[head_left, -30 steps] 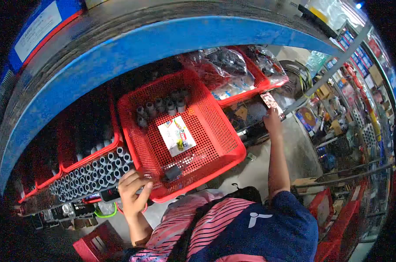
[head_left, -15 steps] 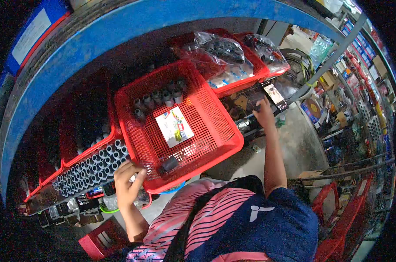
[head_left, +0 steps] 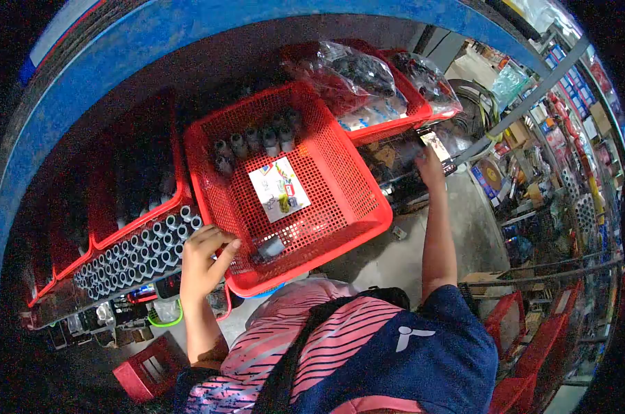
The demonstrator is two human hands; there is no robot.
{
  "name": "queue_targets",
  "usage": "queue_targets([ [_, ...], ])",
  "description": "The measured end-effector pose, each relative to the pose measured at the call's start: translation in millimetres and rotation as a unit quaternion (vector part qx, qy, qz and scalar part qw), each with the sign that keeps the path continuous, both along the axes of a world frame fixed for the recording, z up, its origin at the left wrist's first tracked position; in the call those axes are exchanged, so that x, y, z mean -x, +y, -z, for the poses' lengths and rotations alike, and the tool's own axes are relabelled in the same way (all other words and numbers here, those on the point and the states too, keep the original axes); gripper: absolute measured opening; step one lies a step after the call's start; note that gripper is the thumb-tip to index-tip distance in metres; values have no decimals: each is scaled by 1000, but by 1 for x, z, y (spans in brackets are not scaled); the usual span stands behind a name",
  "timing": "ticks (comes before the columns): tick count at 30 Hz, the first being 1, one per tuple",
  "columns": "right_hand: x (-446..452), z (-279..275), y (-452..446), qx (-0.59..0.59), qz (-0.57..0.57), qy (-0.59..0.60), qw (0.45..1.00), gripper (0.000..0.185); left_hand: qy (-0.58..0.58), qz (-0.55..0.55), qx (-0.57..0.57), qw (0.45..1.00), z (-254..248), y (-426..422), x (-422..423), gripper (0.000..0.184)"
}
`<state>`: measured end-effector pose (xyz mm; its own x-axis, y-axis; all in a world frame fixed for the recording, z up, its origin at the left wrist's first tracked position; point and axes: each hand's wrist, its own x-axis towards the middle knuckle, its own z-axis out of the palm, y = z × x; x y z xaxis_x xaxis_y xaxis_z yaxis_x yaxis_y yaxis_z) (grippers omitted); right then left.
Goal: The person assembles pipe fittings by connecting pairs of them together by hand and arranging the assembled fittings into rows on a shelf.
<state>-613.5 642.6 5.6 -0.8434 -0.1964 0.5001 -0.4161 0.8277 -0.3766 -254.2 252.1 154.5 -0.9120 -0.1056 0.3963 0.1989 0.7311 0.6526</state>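
Observation:
A red perforated basket (head_left: 354, 200) holds several grey pipe fittings (head_left: 254, 141) at its back left, a printed white card (head_left: 279, 189) in the middle and one grey piece (head_left: 271, 248) near the front. My left hand (head_left: 207, 259) is at the basket's front left corner, fingers bent and thumb apart, with nothing visible in it. On the right, my right hand (head_left: 430, 168) reaches to a phone (head_left: 437, 148) with a lit screen beyond the basket. Its fingers are blurred over the screen's lower left edge.
Rows of grey fittings (head_left: 136, 257) stand left of the basket. Clear plastic bags (head_left: 357, 72) lie in red trays behind. A blue beam (head_left: 209, 34) arches overhead. Stocked shelves (head_left: 574, 172) and a metal post (head_left: 533, 100) are on the right; a red stool (head_left: 147, 369) is below.
My right hand moved off the phone's screen, then back toward it. The view has shifted a little. My left hand stays beside the basket's corner.

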Motion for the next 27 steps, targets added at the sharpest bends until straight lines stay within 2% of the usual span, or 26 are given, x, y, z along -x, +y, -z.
queue_targets([
  [1, 3, 2, 0, 27, -93, 57, 994, 28, -2, 0, -1, 1000, 0, -1, 0, 13],
  [3, -24, -27, -22, 57, -97, 48, 993, 27, -4, -2, -2, 1000, -3, -6, 2, 13],
  [6, -45, -50, -39, 93, -120, 61, 987, 25, 43, -14, 119, 992, -21, -17, 16, 15],
  [8, -58, -62, -46, 120, -142, 83, 979, 16, 9, -14, 120, 993, -32, -25, 31, 18],
  [12, -95, -95, -75, 177, -157, 38, 971, 17, -38, -4, 196, 980, -46, -30, 67, 23],
  [13, -103, -102, -82, 178, -199, 30, 963, 18, -38, -3, 196, 980, -47, -32, 76, 23],
  [15, -115, -117, -95, 181, -242, 19, 953, 19, -211, 19, 160, 964, -39, -38, 96, 36],
  [16, -120, -125, -101, 174, -272, 16, 946, 19, -255, 39, 171, 951, -24, -50, 109, 46],
  [17, -124, -131, -108, 168, -301, 12, 939, 19, -259, 37, 171, 950, -18, -52, 114, 46],
  [18, -123, -138, -117, 118, -325, 37, 938, 17, -221, 44, 187, 956, -15, -53, 118, 41],
  [19, -119, -145, -127, 120, -324, 35, 938, 17, -182, 51, 203, 961, -11, -55, 124, 37],
  [21, -109, -157, -146, -7, -409, 34, 912, 18, -221, 81, 209, 949, 4, -68, 144, 41],
  [23, -94, -159, -165, -17, -445, 35, 895, 19, -187, 95, 191, 959, 19, -76, 154, 45],
  [25, -82, -158, -185, -27, -483, 37, 875, 21, -234, 62, 227, 943, 20, -76, 162, 47],
  [27, -76, -154, -205, -92, -492, -8, 865, 25, -277, 29, 261, 924, 25, -80, 173, 49],
])
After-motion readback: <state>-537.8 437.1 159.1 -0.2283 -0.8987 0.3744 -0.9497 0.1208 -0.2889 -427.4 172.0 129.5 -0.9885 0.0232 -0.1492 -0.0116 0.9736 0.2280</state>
